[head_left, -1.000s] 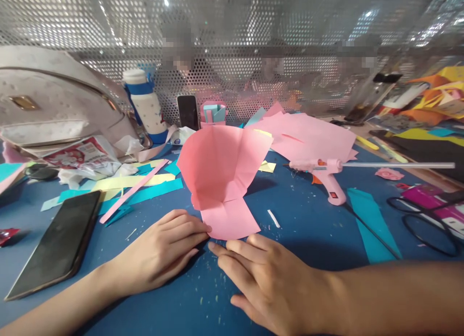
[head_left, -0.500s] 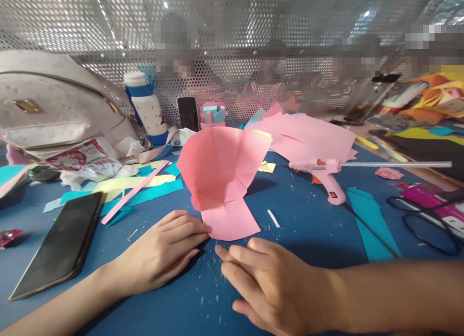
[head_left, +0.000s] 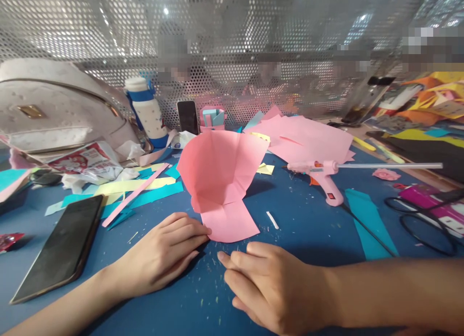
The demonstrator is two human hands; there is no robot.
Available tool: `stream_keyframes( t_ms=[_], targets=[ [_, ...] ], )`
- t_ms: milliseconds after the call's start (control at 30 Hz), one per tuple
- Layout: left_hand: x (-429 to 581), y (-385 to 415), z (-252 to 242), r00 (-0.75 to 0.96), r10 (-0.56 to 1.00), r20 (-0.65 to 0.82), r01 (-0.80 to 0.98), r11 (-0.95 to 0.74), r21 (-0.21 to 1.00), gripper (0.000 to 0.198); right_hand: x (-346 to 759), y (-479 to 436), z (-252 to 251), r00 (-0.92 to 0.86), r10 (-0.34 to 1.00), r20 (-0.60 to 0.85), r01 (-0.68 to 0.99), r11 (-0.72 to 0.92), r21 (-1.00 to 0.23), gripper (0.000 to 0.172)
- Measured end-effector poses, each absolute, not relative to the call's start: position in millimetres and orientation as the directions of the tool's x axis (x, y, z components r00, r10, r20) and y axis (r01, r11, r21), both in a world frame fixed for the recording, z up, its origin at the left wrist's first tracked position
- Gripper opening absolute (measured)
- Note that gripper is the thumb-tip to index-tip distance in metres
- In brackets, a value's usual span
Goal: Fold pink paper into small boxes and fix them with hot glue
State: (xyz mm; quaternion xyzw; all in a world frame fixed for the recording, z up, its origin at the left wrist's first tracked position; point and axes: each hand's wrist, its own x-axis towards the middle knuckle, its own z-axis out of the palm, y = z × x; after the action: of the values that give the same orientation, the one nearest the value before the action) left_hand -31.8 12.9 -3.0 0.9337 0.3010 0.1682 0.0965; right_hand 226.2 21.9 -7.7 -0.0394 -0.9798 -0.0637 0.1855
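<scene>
A folded pink paper form (head_left: 221,176) stands on the blue table, with curved upright walls and a flat flap lying toward me. My left hand (head_left: 172,251) rests on the tabletop, fingers stretched and close together. Its fingertips touch the left edge of the flap. Just in front of the flap lies my right hand (head_left: 270,283), its fingers loosely bent and apart from the thumb. It is clear of the paper, and I see nothing in it. A short white stick (head_left: 272,220) lies to the right of the flap.
A pink glue gun (head_left: 326,174) lies at right, its cord crossing a blue strip (head_left: 371,225). Pink sheets (head_left: 300,138) are behind. At left are a phone (head_left: 60,246), paper strips (head_left: 145,186), a bottle (head_left: 147,111) and a backpack (head_left: 61,109). A perforated metal panel (head_left: 232,36) stands behind.
The view has shifted slightly. My left hand keeps its place at the flap's edge; my right hand has barely moved. The pink paper form stands as before.
</scene>
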Motion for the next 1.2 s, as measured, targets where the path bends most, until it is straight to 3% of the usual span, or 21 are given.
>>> stream_keyframes(
  t_ms=[167,300,467,600,900,1067,1200],
  targets=[
    [-33,13,-3,0.761,0.592,0.265,0.528,-0.803,0.278,0.035,229,30,-11,-0.9,0.01,0.435,0.054,0.995,0.088,0.032],
    [-34,12,-3,0.761,0.593,0.262,0.531,-0.802,0.275,0.033,230,34,-9,-0.893,0.044,0.447,0.076,0.996,0.054,0.027],
    [-35,12,-4,0.77,0.594,0.234,0.528,-0.798,0.291,0.036,226,36,-8,-0.912,0.127,0.39,0.144,0.99,0.013,0.022],
    [-36,12,-5,0.765,0.598,0.239,0.531,-0.795,0.291,0.035,227,36,-8,-0.93,0.079,0.358,0.078,0.997,-0.017,0.024],
    [-36,12,-5,0.758,0.604,0.246,0.538,-0.792,0.288,0.034,225,32,-9,-0.916,0.108,0.386,0.142,0.988,0.062,0.02],
    [-36,12,-4,0.757,0.597,0.266,0.526,-0.798,0.294,0.034,228,32,-6,-0.92,0.049,0.39,0.068,0.997,0.034,0.018],
    [-36,13,-4,0.765,0.594,0.248,0.527,-0.799,0.29,0.035,229,36,-4,-0.893,0.121,0.434,0.099,0.992,-0.071,0.016]
  ],
)
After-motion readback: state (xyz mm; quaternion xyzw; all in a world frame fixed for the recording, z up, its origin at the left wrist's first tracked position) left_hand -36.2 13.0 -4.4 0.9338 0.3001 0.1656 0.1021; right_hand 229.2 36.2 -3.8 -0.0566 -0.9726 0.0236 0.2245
